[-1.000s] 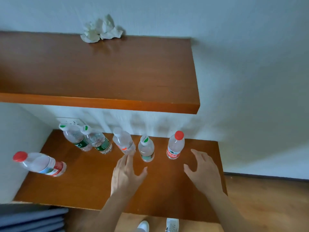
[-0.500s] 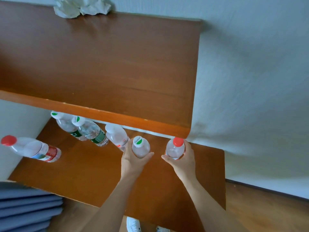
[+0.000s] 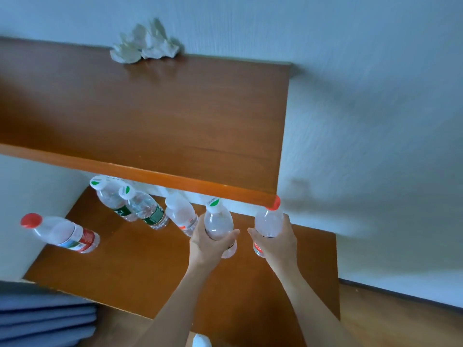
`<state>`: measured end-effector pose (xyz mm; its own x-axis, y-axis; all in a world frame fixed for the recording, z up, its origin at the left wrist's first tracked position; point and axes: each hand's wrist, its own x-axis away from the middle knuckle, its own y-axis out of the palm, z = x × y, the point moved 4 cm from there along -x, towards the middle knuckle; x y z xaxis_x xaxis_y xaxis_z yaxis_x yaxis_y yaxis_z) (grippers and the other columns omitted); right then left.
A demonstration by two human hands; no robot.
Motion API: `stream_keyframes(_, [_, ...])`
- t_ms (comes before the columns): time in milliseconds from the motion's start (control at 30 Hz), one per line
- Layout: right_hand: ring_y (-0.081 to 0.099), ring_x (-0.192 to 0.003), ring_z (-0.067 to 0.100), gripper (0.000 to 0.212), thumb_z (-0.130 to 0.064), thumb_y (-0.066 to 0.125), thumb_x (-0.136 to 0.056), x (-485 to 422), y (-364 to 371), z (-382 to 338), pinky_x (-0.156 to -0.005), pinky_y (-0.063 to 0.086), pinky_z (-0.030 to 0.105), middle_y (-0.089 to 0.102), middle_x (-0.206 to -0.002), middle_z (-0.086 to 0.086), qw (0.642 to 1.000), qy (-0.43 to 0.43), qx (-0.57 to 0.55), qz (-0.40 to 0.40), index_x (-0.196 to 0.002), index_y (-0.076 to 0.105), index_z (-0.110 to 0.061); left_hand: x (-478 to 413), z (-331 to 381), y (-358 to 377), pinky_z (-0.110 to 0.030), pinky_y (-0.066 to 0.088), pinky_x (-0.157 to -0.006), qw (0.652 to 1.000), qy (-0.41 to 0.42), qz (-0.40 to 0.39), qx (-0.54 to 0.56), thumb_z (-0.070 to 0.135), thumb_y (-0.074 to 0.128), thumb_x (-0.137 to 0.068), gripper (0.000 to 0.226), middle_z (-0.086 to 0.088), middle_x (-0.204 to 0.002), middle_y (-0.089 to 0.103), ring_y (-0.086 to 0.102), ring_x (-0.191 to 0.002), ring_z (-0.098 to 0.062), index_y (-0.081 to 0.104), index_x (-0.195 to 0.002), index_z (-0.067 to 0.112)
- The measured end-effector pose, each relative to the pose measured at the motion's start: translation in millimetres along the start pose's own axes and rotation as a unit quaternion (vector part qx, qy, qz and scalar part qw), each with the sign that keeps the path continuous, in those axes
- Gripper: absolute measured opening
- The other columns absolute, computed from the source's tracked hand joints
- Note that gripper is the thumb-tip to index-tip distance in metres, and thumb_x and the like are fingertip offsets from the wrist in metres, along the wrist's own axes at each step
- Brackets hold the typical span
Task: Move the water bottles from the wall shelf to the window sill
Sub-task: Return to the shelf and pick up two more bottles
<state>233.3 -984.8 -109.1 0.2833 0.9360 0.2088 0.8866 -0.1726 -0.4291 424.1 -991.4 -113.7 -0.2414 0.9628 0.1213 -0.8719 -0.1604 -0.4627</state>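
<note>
The person has two bottles off the lower shelf (image 3: 140, 266): the green-capped bottle (image 3: 218, 222) with the left hand (image 3: 209, 242) in a closed grip around it, and the red-capped bottle (image 3: 268, 224) wrapped the same way by the right hand (image 3: 276, 242), its cap just under the upper shelf (image 3: 155, 116) edge. Neither looks to be resting on the lower shelf. Four more bottles (image 3: 140, 209) stand further left on it, no window sill is in view, so the job looks barely begun.

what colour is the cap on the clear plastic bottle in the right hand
Red cap, partly hidden behind the upper shelf's edge, on the bottle; head view.
</note>
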Motion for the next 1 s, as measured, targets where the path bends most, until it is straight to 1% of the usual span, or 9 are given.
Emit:
stream_keyframes(67, [0.052, -0.084, 0.003, 0.067, -0.027, 0.086, -0.076, 6, -8, -11, -0.054, 0.041, 0.000, 0.045, -0.098, -0.019, 1.000, -0.011, -0.015, 0.023, -0.118, 0.035, -0.035, 4, 13, -5, -0.010, 0.052, -0.063, 0.999, 0.012, -0.001, 0.034, 0.052, 0.084, -0.064, 0.073, 0.009, -0.100, 0.059, 0.062, -0.096, -0.013, 0.047, -0.123, 0.029])
stream_keyframes(167, [0.052, -0.092, 0.006, 0.066, -0.033, 0.087, -0.073, 13, -17, -26, -0.067, 0.034, 0.002, 0.048, -0.102, -0.019, 0.998, -0.029, -0.028, 0.054, -0.119, 0.039, -0.036, 10, 34, -13, -0.011, 0.052, -0.061, 0.997, 0.023, -0.020, 0.077, 0.046, 0.085, -0.067, 0.060, 0.009, -0.096, 0.064, 0.065, -0.092, -0.003, 0.051, -0.115, 0.038])
stream_keyframes(300, [0.055, -0.092, 0.012, 0.064, -0.035, 0.087, -0.073, 30, -23, -40, -0.075, 0.041, 0.011, 0.052, -0.102, -0.016, 0.996, -0.054, -0.033, 0.066, -0.118, 0.041, -0.035, 18, 52, -25, -0.015, 0.054, -0.063, 0.993, 0.051, -0.052, 0.098, 0.047, 0.085, -0.067, 0.060, 0.011, -0.096, 0.067, 0.067, -0.090, -0.005, 0.052, -0.116, 0.037])
stream_keyframes(400, [0.055, -0.096, 0.013, 0.064, -0.034, 0.087, -0.073, 42, -22, -45, -0.080, 0.046, 0.020, 0.054, -0.105, -0.012, 0.995, -0.055, -0.047, 0.072, -0.119, 0.043, -0.033, 25, 57, -37, -0.019, 0.056, -0.065, 0.990, 0.060, -0.058, 0.114, 0.052, 0.083, -0.065, 0.055, 0.011, -0.093, 0.068, 0.068, -0.087, -0.006, 0.053, -0.110, 0.041])
stream_keyframes(500, [0.056, -0.093, 0.010, 0.064, -0.035, 0.087, -0.073, 51, -13, -47, -0.086, 0.050, 0.025, 0.055, -0.103, -0.014, 0.995, -0.056, -0.051, 0.065, -0.121, 0.045, -0.031, 33, 61, -52, -0.017, 0.054, -0.063, 0.987, 0.071, -0.061, 0.131, 0.045, 0.085, -0.068, 0.053, 0.011, -0.091, 0.069, 0.069, -0.087, -0.006, 0.054, -0.110, 0.038])
stream_keyframes(633, [0.055, -0.093, 0.010, 0.066, -0.035, 0.086, -0.074, 65, 6, -60, -0.078, 0.043, 0.016, 0.051, -0.101, -0.018, 0.996, -0.068, -0.052, 0.032, -0.120, 0.040, -0.036, 44, 55, -80, -0.018, 0.057, -0.070, 0.984, 0.065, -0.042, 0.159, 0.037, 0.086, -0.071, 0.065, 0.006, -0.103, 0.069, 0.068, -0.094, -0.010, 0.052, -0.126, 0.029])
stream_keyframes(800, [0.059, -0.090, 0.007, 0.059, -0.029, 0.088, -0.073, 83, 40, -84, -0.068, 0.043, 0.011, 0.056, -0.099, -0.018, 0.991, -0.116, -0.062, -0.023, -0.110, 0.044, -0.039, 57, 41, -127, -0.020, 0.056, -0.069, 0.982, 0.079, 0.001, 0.174, 0.026, 0.086, -0.072, 0.054, 0.007, -0.097, 0.071, 0.070, -0.092, -0.012, 0.058, -0.117, 0.030])
stream_keyframes(900, [0.063, -0.096, 0.009, 0.063, -0.037, 0.089, -0.069, 95, 68, -99, -0.069, 0.049, 0.011, 0.062, -0.103, -0.016, 0.983, -0.158, -0.061, -0.069, -0.117, 0.048, -0.038, 66, 32, -160, -0.018, 0.055, -0.070, 0.980, 0.081, 0.052, 0.174, 0.033, 0.084, -0.071, 0.058, 0.015, -0.100, 0.070, 0.068, -0.095, -0.006, 0.055, -0.121, 0.031])
stream_keyframes(1000, [0.064, -0.100, 0.006, 0.068, -0.036, 0.089, -0.069, 109, 94, -113, -0.070, 0.050, 0.006, 0.063, -0.109, -0.014, 0.973, -0.189, -0.075, -0.106, -0.125, 0.050, -0.032, 78, 15, -190, -0.020, 0.057, -0.073, 0.978, 0.060, 0.121, 0.157, 0.046, 0.081, -0.068, 0.064, 0.011, -0.105, 0.067, 0.066, -0.099, -0.009, 0.051, -0.124, 0.036])
